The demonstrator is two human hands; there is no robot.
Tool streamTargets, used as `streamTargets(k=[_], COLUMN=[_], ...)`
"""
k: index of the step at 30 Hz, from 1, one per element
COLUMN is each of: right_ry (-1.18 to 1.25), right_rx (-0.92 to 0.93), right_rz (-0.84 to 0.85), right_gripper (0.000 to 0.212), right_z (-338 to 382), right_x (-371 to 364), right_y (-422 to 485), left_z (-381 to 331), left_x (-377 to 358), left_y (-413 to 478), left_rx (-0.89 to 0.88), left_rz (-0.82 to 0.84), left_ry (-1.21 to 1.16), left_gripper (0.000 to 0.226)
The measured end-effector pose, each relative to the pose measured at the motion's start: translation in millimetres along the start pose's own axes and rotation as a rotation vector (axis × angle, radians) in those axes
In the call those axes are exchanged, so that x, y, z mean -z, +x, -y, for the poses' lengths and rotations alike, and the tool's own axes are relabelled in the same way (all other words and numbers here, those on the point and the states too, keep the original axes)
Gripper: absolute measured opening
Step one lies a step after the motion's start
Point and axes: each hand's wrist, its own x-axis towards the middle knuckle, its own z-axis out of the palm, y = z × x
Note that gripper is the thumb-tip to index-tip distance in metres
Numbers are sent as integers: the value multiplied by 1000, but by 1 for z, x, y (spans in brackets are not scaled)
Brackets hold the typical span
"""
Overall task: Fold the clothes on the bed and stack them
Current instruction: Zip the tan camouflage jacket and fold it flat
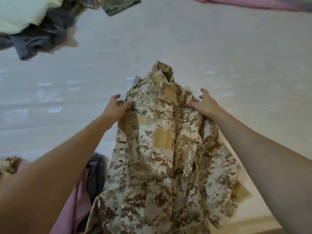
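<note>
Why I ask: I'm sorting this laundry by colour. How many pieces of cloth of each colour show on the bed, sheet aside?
Tan camouflage: 2, jacket and left-edge piece
Green camouflage: 1, green garment at top
Grey: 2, grey heap top left, dark garment lower left
Pink: 2, top-right pink cloth, lower-left pink cloth
White: 1, white bundle top left
Total: 8

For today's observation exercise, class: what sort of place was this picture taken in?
Probably a bedroom: a broad pale bed sheet, a heap of unfolded clothes on it at far left, and a camouflage jacket held above it.
</note>
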Motion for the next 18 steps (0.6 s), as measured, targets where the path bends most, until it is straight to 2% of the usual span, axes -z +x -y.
streamTargets(k=[2, 3, 5, 7, 8, 11, 14, 16, 18], right_ry=[-49, -47, 29, 65, 68, -87, -286, -452, -436], right_rx=[46, 91, 186, 239, 248, 323, 321, 223, 132], right_rz=[28, 8, -39, -177, -263, -522, -672, -630, -520], right_gripper=[79, 65, 30, 18, 17, 31, 53, 65, 69], right_z=[-10, -13, -19, -24, -25, -10, 28, 46, 46], right_x=[-9, -9, 5, 44, 69, 139, 179, 188, 179], right_y=[5, 0, -23, -52, -67, -91, -53, -23, -8], left_z=[-2, -5, -13, -24, -32, -75, -134, -163, -160], left_x=[-9, -10, -2, 19, 33, 61, 64, 59, 50], left_y=[16, 17, 8, -12, -23, -44, -25, -5, 6], left_rx=[34, 48, 65, -23, -112, -409, -502, -453, -374], left_rz=[-11, 2, 86, 107, 69, -180, -452, -473, -487], left_ry=[-39, -42, -111, -145, -112, 165, 281, 290, 432], left_gripper=[77, 73, 48, 29, 28, 34, 52, 64, 68])
